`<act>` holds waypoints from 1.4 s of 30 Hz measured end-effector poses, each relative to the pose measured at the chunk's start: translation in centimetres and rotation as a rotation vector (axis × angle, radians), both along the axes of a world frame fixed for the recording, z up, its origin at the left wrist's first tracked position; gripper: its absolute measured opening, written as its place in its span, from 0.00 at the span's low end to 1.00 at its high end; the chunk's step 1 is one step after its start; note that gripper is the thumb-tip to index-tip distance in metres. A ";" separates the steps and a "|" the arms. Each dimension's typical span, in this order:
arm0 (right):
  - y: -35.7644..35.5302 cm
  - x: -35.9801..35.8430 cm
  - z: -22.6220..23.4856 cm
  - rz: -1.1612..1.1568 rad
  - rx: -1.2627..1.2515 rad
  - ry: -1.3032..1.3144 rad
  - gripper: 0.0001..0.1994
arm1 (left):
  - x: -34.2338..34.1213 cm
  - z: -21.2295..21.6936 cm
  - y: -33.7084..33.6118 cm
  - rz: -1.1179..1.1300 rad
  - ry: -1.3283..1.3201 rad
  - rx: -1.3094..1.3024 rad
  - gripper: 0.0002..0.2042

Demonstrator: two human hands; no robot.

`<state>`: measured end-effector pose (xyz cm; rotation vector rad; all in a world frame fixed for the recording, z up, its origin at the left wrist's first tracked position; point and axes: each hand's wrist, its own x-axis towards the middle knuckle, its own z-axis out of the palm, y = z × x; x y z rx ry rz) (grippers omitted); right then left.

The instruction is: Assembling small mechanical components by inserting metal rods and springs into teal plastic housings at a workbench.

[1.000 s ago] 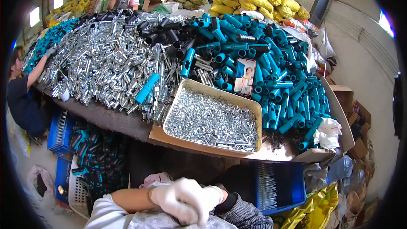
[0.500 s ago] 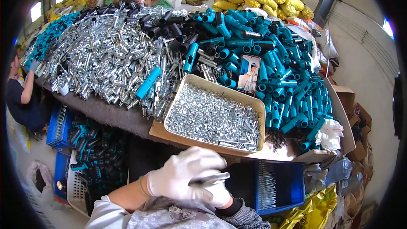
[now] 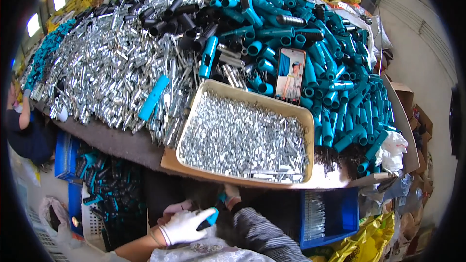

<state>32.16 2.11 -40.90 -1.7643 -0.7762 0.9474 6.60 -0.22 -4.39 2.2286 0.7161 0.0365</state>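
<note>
My left hand (image 3: 187,226), in a white glove, is low in front of my body. Its thumb and fingers close on a short teal plastic piece (image 3: 212,216). My right hand (image 3: 233,195) reaches forward into the shade under the table edge. At its fingertips is another small teal piece (image 3: 222,197), which it seems to grip; that hand is dim and blurred. Above them on the table, a cream tray (image 3: 245,180) holds many small shiny metal parts (image 3: 238,133).
Metal tubes (image 3: 111,63) and teal tubes (image 3: 335,92) heap the table. A phone (image 3: 290,75) leans on the teal ones. A blue crate (image 3: 335,235) of metal rods stands right, a white basket (image 3: 92,223) of teal-and-black parts left. Two people sit beyond the table.
My hands were together around a slim metal piece; now they are apart. The left moved down and left, the right forward under the table edge. Teal pieces now show at both.
</note>
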 end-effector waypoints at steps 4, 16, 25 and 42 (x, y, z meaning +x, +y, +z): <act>0.4 -6.4 -6.0 0.857 -0.293 -0.621 0.24 | -2.9 -3.7 0.5 0.174 0.071 -0.040 0.29; 9.1 -3.3 5.6 0.798 -0.351 -0.507 0.26 | -1.7 -5.9 1.2 0.289 -0.058 -0.128 0.24; 6.9 -2.5 5.8 0.782 -0.355 -0.538 0.26 | -0.3 -7.4 1.2 0.230 -0.036 0.019 0.25; -0.7 -8.9 12.4 0.641 -0.139 -0.909 0.20 | 4.8 -17.6 -0.2 0.512 0.248 -0.045 0.21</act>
